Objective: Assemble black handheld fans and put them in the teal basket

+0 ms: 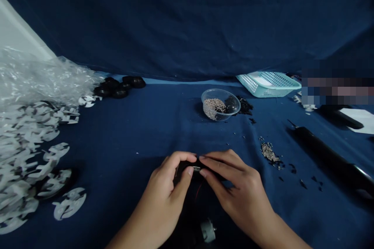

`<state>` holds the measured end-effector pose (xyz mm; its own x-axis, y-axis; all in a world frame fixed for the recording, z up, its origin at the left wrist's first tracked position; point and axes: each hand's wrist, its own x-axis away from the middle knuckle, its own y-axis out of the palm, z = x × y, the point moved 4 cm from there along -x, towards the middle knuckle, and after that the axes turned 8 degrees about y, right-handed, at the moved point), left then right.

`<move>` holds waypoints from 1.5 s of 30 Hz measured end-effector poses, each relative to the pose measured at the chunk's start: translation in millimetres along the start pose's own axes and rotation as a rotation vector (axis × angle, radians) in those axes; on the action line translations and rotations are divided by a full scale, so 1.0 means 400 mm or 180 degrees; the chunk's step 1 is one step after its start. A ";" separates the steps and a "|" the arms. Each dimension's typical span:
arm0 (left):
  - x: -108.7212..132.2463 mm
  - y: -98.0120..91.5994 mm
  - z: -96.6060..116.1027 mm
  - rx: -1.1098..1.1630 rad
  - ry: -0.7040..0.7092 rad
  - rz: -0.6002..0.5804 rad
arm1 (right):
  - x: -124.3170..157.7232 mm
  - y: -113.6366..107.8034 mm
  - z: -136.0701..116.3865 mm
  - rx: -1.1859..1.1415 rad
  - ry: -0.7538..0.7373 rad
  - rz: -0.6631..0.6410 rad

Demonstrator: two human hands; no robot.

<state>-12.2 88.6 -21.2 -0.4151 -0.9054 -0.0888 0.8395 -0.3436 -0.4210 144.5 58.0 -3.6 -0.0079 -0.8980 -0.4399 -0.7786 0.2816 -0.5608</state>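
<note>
My left hand [172, 179] and my right hand [235, 175] meet at the front middle of the cloth, both closed on a dark part [187, 164]. Its outline is mostly lost behind the fingers and against the dark cloth. A small silvery piece [196, 168] shows between the thumbs and fingertips. Below it hangs a thin red wire [198, 190]. Between my forearms lies a small silver motor [208, 230] with a short shaft, next to something black that I cannot make out.
White plastic parts [26, 151] and clear plastic bags [43, 81] are heaped at left. Black round parts [119, 87] sit behind. A clear bowl [220, 105] holds screws. Loose screws [269, 152], a black electric screwdriver [327, 155] and a turquoise basket [269, 85] are at right.
</note>
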 end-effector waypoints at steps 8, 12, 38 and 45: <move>0.005 -0.001 0.005 -0.0280 0.0286 -0.0126 | 0.002 -0.011 -0.010 0.0228 -0.0398 0.0079; 0.004 -0.002 0.011 -0.0508 0.0568 -0.0002 | 0.005 -0.015 -0.014 0.0259 -0.0468 -0.0019; 0.042 -0.013 0.059 -0.2169 0.2446 0.1001 | -0.003 -0.021 -0.007 -0.0047 0.0442 -0.0341; 0.030 -0.025 0.071 -0.1959 0.2491 0.0934 | 0.000 -0.016 0.017 -0.0738 0.1371 -0.0514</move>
<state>-15.9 74.1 7.5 -0.5197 -0.4422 -0.7310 0.7113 0.2501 -0.6569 153.9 58.5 -4.8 -0.0957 -0.9954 -0.0043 -0.9095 0.0892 -0.4061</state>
